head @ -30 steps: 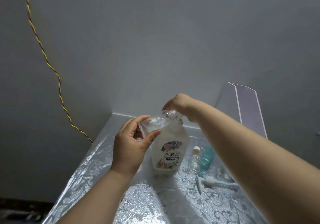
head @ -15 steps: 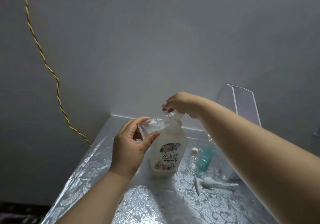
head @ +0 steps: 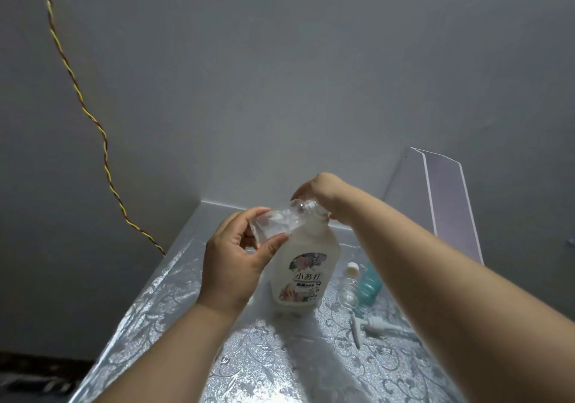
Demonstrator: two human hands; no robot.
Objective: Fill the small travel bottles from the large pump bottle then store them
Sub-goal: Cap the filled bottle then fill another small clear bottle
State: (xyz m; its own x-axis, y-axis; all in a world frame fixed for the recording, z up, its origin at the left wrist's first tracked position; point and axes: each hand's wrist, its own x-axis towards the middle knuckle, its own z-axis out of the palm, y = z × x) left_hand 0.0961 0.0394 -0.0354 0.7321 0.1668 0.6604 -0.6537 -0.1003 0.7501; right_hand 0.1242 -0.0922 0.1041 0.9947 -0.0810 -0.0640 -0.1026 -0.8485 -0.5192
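Head view: the left hand [head: 236,259], raised above the desk [head: 199,356], holds a small clear travel bottle [head: 277,223] between thumb and curled fingers [head: 249,214]; the bottle lies almost on its side, its mouth turned toward the neck of the large bottle [head: 303,273] and touching or just beside it; the large bottle, whitish with a flowered label, stands upright on the desk near the far edge, its pump removed; the right hand [head: 322,192] arches over the neck of the large bottle, seen from the back, with the fingertips pointing down toward the mouth of the travel bottle; whether these fingers grip the neck, the travel bottle or nothing cannot be told, as the hand hides them; the right forearm crosses the lower right of the view; the pump head [head: 373,329] lies flat on the desk to the right of the large bottle, its tube running under the forearm; behind it stand a clear small bottle with a pale cap [head: 350,287] and, just beside that, a teal bottle [head: 370,284], partly hidden by the forearm; the desk bears a silver covering with a scrolling floral pattern; a clear panel [head: 441,197] leans against the grey wall [head: 280,75] at the right; a twisted yellow-and-red wire [head: 93,116] runs down the wall at the left, toward the far left corner of the desk.
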